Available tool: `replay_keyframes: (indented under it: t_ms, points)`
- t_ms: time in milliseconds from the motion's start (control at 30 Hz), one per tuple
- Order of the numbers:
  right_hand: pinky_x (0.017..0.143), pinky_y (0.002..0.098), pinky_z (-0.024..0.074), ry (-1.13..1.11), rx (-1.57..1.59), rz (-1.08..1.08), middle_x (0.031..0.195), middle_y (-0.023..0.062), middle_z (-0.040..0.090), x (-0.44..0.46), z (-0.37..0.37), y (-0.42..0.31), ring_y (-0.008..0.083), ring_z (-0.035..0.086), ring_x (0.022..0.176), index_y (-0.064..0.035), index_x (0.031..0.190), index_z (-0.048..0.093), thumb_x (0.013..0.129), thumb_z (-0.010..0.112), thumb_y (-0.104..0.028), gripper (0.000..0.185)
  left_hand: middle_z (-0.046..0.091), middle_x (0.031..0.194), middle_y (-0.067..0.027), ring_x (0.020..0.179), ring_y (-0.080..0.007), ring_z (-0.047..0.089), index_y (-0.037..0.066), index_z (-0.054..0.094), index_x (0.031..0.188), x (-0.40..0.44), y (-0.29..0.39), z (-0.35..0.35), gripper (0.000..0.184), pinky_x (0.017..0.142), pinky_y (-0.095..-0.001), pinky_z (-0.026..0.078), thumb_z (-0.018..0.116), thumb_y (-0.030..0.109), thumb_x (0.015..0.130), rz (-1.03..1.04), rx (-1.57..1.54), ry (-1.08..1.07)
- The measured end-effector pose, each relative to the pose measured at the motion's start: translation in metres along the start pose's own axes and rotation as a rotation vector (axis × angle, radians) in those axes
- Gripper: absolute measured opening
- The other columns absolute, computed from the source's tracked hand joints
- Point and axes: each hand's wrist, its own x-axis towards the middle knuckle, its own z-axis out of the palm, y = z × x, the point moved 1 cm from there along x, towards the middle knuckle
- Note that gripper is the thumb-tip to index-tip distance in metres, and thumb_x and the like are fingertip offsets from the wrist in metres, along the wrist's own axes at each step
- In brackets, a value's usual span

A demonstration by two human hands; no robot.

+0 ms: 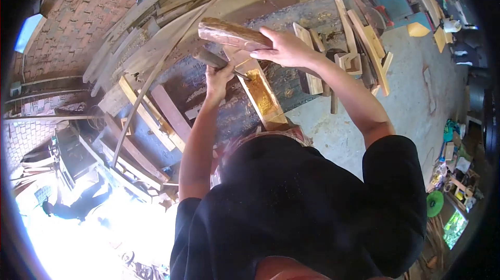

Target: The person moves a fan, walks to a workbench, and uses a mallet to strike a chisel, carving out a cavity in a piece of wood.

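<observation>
Left hand (219, 81) gripped chisel (209, 59), tip at hollow (263, 98) in wooden block (274, 123), in front of black shirt (297, 196). Right hand (285, 49) gripped wooden club (229, 33) near chisel. Step seemed chipping out hollow; next hit likely called for steady chisel.

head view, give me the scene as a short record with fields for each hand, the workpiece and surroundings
left hand: grips a chisel by its wooden handle
right hand: holds a thick wooden billet, beyond the chisel
workpiece: wooden block with a long hollow in its top
chisel blade: angled toward the hollow; contact unclear
left side: reddish plank
right side: loose wood strips
background: brick wall
</observation>
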Motion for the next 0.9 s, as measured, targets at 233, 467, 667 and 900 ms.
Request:
replay_keyframes:
  t_ms: [233,467,667,900]
  points:
    - [0.056,0.0393,0.0476,0.153,0.045,-0.126,0.067,0.0192,0.061,-0.017,-0.002,0.008,0.029,0.065,0.061,0.0007,0.109,0.048,0.086,0.067,-0.041,0.051,0.061,0.088,0.0015,0.081,-0.0078,0.058,0.009,0.058,0.098,-0.037,0.006,0.018,0.018,0.073,-0.023,0.047,0.069,0.003,0.085,0.287,0.12,-0.051]
    - [0.053,0.0401,0.0486,0.418,0.002,-0.31,0.063,0.016,0.06,-0.036,-0.037,-0.074,0.0304,0.063,0.056,-0.0036,0.108,0.048,0.085,0.064,-0.051,0.055,0.061,0.089,-0.0005,0.084,-0.0087,0.058,0.007,0.053,0.105,-0.011,-0.017,0.019,0.034,0.076,-0.0256,0.048,0.076,0.009,0.08,0.356,0.074,-0.033]
    - [0.053,0.0423,0.0517,0.194,-0.31,-0.158,0.07,0.0161,0.064,0.001,0.014,-0.024,0.0317,0.064,0.058,-0.0067,0.105,0.049,0.084,0.062,-0.055,0.054,0.062,0.092,-0.0019,0.081,-0.0098,0.059,0.007,0.052,0.107,0.003,-0.02,0.011,0.034,0.07,-0.026,0.051,0.074,0.007,0.081,0.271,0.044,-0.063]
    - [0.054,0.0412,0.0504,0.437,-0.154,-0.262,0.07,0.0176,0.063,0.008,-0.014,-0.071,0.0324,0.066,0.065,-0.0054,0.1,0.047,0.084,0.064,-0.053,0.053,0.061,0.091,-0.0031,0.079,-0.0128,0.061,0.007,0.048,0.106,0.022,-0.018,-0.005,0.036,0.063,-0.0267,0.053,0.073,0.004,0.08,0.057,-0.094,0.025]
